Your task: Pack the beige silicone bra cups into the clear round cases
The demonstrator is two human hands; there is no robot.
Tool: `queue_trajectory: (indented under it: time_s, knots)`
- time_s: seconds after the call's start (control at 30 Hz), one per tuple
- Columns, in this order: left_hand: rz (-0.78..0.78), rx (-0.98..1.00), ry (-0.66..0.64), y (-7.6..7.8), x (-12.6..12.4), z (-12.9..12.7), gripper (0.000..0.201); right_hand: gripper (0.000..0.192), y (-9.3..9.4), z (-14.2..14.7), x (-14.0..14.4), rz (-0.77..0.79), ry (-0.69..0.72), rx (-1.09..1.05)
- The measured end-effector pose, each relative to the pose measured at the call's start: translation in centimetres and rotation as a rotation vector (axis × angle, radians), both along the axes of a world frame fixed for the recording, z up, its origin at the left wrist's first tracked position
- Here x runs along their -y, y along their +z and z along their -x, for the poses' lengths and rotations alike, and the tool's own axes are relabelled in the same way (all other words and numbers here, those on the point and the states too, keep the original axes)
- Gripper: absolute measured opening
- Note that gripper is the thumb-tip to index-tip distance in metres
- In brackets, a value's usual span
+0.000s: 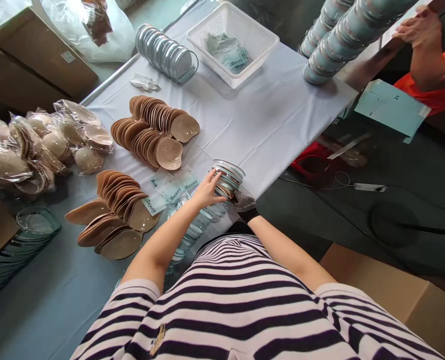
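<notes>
My bare left hand [208, 191] rests its curved fingers on the side of a clear round plastic container [233, 169] with brown edges showing inside, close to the table's near edge. On its lower right side, my right hand [244, 204] in a dark dotted glove grips the same container; its fingertips are partly hidden. Beneath my left forearm runs a row of clear plastic containers [192, 232]. Printed sachets [170, 187] lie left of my left hand. Farther left are brown bra cups in a near group [123, 212] and a far group [153, 132], standing in overlapping rows.
Clear containers [166, 54] line up at the back, beside a white basket [241, 77] of sachets. Bagged cups [42, 142] cover the left side. Tall container stacks [331, 52] stand at the back right, near another person's hand [419, 27]. A cardboard box [395, 285] sits lower right.
</notes>
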State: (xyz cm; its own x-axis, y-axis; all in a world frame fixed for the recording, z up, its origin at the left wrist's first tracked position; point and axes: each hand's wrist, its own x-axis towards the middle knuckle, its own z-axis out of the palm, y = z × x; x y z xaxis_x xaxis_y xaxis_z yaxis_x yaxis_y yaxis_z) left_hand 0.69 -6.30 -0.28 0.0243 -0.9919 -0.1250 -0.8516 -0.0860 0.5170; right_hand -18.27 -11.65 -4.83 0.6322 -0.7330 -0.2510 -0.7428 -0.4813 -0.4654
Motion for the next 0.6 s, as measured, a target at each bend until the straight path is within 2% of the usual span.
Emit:
queue_trajectory:
  time_s: [0.1, 0.17, 0.23, 0.3, 0.47, 0.53, 0.6]
  knots:
    - [0.087, 0.036, -0.054, 0.2, -0.3, 0.2, 0.074, 0.032, 0.0, 0.2, 0.4, -0.047, -0.051, 0.014]
    - [0.126, 0.056, -0.098, 0.4, -0.4, 0.4, 0.048, 0.027, 0.3, 0.6, 0.9, -0.141, -0.114, 0.046]
    - [0.133, 0.072, -0.124, 0.5, -0.5, 0.5, 0.033, 0.021, 0.4, 1.2, 1.2, -0.243, -0.154, 0.109]
    - [0.132, 0.082, -0.134, 0.6, -0.5, 0.5, 0.029, 0.017, 0.3, 1.6, 1.3, -0.281, -0.154, 0.159]
    - [0.115, 0.085, -0.156, 0.6, -0.4, 0.5, 0.028, 0.022, -0.2, 1.0, 0.5, -0.189, -0.156, 0.144]
    - [0.123, 0.086, -0.159, 0.5, -0.4, 0.5, 0.027, 0.021, -0.2, 0.6, 0.5, -0.251, -0.173, 0.164]
    - [0.15, 0.088, -0.164, 0.5, -0.4, 0.5, 0.026, 0.022, -0.3, 0.4, 0.9, -0.411, -0.194, 0.211]
